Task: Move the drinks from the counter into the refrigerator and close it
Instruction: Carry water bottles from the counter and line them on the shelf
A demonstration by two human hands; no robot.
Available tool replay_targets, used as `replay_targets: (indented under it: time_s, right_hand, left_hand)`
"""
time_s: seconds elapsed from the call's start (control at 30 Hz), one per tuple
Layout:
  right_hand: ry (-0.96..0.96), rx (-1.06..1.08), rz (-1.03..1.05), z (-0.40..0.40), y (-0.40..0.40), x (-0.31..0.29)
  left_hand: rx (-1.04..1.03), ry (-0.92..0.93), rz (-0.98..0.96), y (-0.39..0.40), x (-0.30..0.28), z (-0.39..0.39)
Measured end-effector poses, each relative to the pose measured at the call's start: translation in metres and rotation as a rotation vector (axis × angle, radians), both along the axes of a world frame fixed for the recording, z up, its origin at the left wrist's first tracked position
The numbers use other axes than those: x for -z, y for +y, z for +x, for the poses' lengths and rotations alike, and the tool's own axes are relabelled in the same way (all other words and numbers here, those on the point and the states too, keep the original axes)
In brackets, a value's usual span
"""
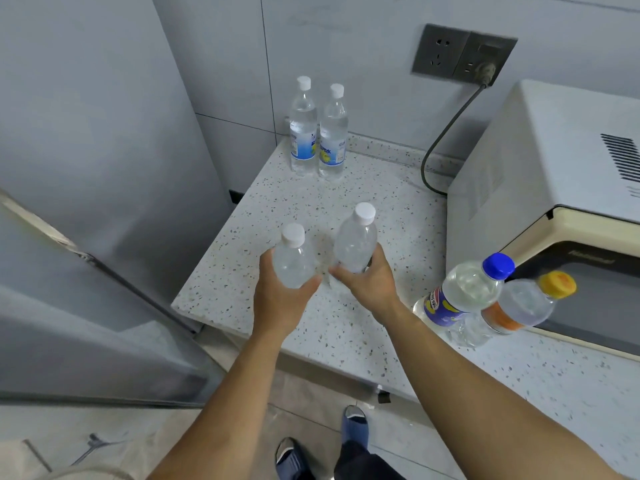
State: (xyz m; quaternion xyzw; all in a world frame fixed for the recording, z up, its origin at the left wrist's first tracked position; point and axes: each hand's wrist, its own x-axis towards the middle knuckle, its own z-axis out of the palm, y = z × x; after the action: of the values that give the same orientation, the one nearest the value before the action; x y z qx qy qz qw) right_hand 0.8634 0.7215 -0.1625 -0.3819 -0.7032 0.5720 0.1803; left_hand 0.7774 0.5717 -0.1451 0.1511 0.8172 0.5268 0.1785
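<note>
The tall grey metal refrigerator (93, 140) fills the left of the frame, its door (86, 306) swung out toward the lower left. The white speckled stone counter (311, 202) runs from the centre to the lower right, and the cream box-shaped microwave oven (554, 174) sits on it at the right edge, its grey cord (446, 133) rising to the dark wall socket (464, 53) at upper right. Near the centre, the left hand (280, 299) curls its fingers and thumb round a clear white-capped plastic bottle (293, 258), and just beside it the right hand (370, 282) grips a second clear white-capped plastic bottle (356, 240), both above the counter's front part. Two upright clear bottles with blue labels and white caps (318, 129) stand touching each other at the counter's far corner by the wall. In front of the microwave, at lower right, stand a clear blue-capped bottle with a purple label (464, 292) and, right against it, a clear orange-capped bottle with an orange label (526, 303)
</note>
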Motion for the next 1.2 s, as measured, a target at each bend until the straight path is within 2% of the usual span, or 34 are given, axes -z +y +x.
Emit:
replay_targets:
  time_s: [0.13, 0.27, 0.43, 0.5, 0.63, 0.73, 0.87, 1.0, 1.2]
  right_hand:
    - [0.011, 0.042, 0.052, 0.003, -0.007, 0.010]
    - [0.049, 0.104, 0.108, 0.025, -0.025, 0.019]
    - [0.068, 0.115, 0.068, 0.060, -0.043, 0.015]
    - [0.090, 0.099, -0.030, 0.077, -0.050, 0.014]
    - [0.143, 0.056, -0.322, 0.104, -0.056, 0.015]
    - [0.176, 0.033, -0.567, 0.121, -0.061, 0.018]
    - [0.168, -0.074, -0.797, 0.145, -0.075, 0.026]
    - [0.092, -0.201, -0.907, 0.164, -0.099, 0.043]
    - [-0.078, -0.422, -0.923, 0.174, -0.157, 0.055]
  left_hand:
    - [-0.029, -0.150, 0.054, -0.006, 0.025, 0.004]
    - [-0.035, -0.170, 0.095, -0.008, 0.030, 0.009]
    - [-0.021, -0.218, 0.145, -0.026, 0.029, 0.025]
    - [-0.043, -0.270, 0.198, -0.038, 0.032, 0.036]
    - [-0.031, -0.505, 0.319, -0.061, 0.031, 0.057]
    - [-0.059, -0.677, 0.329, -0.086, 0.029, 0.074]
    - [-0.098, -0.853, 0.313, -0.117, 0.032, 0.106]
    - [-0.224, -0.896, 0.273, -0.149, 0.039, 0.154]
    - [-0.317, -0.885, 0.272, -0.213, 0.043, 0.208]
